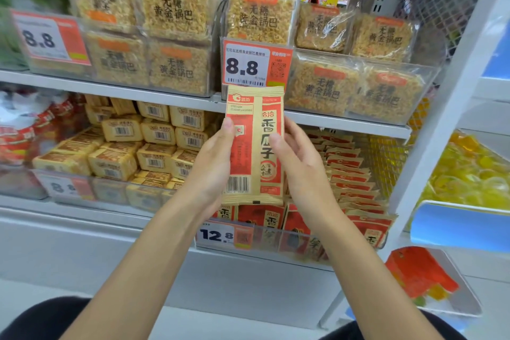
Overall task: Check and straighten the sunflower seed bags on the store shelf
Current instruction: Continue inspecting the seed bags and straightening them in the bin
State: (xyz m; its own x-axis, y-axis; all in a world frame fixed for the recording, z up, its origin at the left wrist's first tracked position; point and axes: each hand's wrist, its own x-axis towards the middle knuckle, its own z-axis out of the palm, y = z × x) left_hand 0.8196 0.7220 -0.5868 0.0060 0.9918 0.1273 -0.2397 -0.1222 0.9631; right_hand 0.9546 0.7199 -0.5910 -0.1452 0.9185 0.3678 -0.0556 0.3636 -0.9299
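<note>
Head cam: left grip [212,165] and right grip [300,171] are pinching the upright seed bag [255,146] by its sides. Shelf row [276,217] is sitting just below

Upper shelf board [165,96], white: clear plastic bins [419,72] stand on it side by side, packed with square rice-crust packs [176,5] in two tiers. One 8.8 price tag [249,66] is on the front of the middle bin and another [47,38] is at the left. Lower shelf board [69,208]: red packs [24,132] at far left, tan brick-shaped packs [154,146] with barcodes stacked in layers in the middle, and at right a front-to-back row of sunflower seed bags [350,171], the front-right one tilted, behind a clear front rail [289,240] bearing a 12.8 price tag [218,234].
</note>
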